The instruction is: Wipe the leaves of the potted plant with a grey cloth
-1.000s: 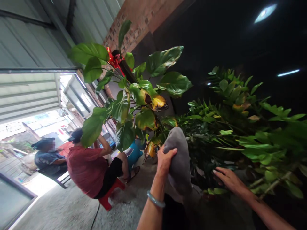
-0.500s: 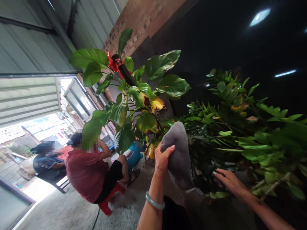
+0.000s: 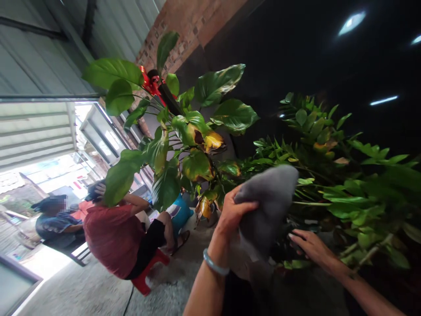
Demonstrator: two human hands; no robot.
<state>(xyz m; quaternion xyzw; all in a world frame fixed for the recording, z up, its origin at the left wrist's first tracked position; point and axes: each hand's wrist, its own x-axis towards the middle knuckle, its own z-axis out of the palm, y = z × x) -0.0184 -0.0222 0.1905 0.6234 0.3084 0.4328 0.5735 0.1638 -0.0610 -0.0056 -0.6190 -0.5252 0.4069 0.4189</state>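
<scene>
My left hand point(image 3: 232, 215), below which a pale bangle circles the wrist, is closed on a soft grey cloth point(image 3: 266, 202). The cloth is slightly blurred and stands up in front of the plants. To its right, my right hand point(image 3: 311, 245) reaches in among dark foliage. Its fingers are drawn together at something dark that I cannot make out. Around both hands are the green leaves of a bushy potted plant point(image 3: 348, 197). Left of the cloth rises a large-leaved plant point(image 3: 194, 127) with some yellow and brown leaves.
A person in a red shirt point(image 3: 112, 237) sits on a red stool point(image 3: 144, 281) at the left. Another person point(image 3: 55, 224) sits farther back. A shiny black panel point(image 3: 296, 52) stands behind the plants. Grey concrete floor point(image 3: 98, 294) lies below.
The grey cloth has swung to the right and tilted with my left hand. My right hand stays at nearly the same spot. The view has shifted slightly.
</scene>
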